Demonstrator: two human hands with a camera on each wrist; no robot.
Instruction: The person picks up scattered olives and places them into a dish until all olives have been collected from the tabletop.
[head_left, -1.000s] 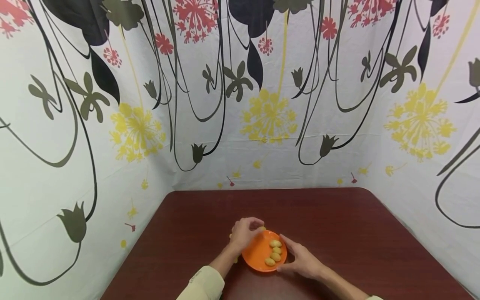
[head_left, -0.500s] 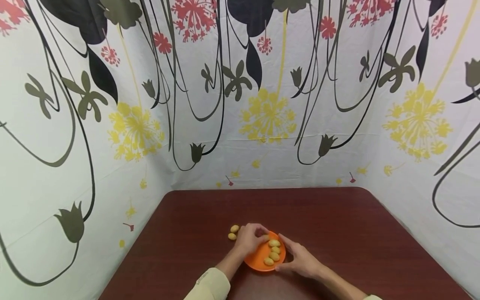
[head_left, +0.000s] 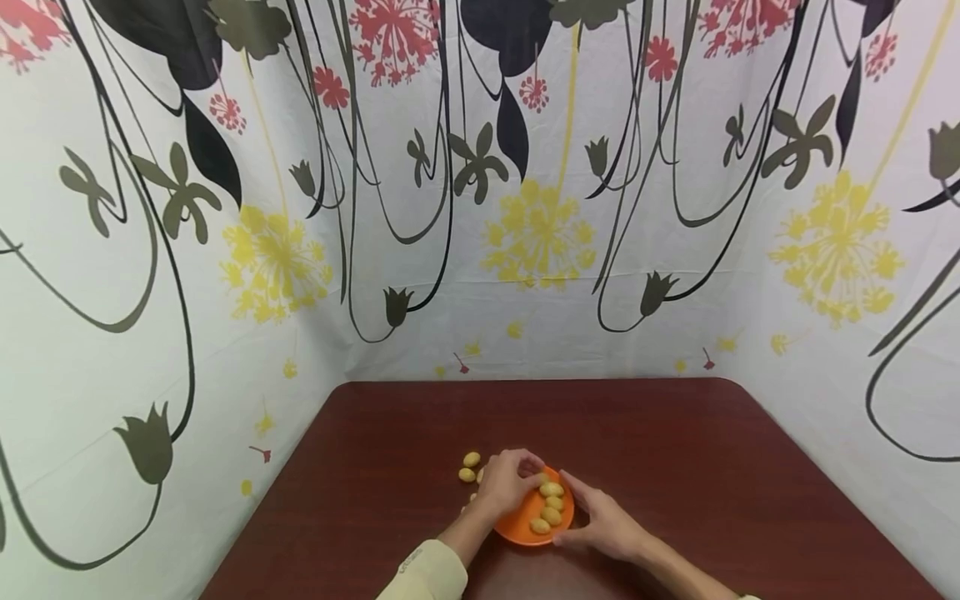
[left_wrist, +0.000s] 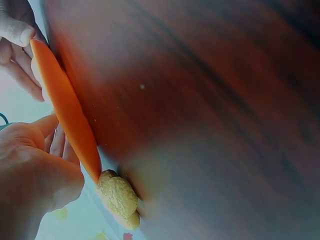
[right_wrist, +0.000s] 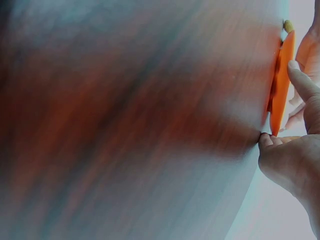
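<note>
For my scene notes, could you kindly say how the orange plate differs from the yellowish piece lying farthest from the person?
The plate is orange, round and far larger; the piece is yellowish and oval. The right hand touches the plate; no hand touches the piece. Both rest on the table.

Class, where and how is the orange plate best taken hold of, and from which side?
The orange plate is probably best held by its right rim, coming from the right: it is round and shallow, and its flaring edge suits a spread hand, as the right hand shows. The left hand is over its left part.
</note>
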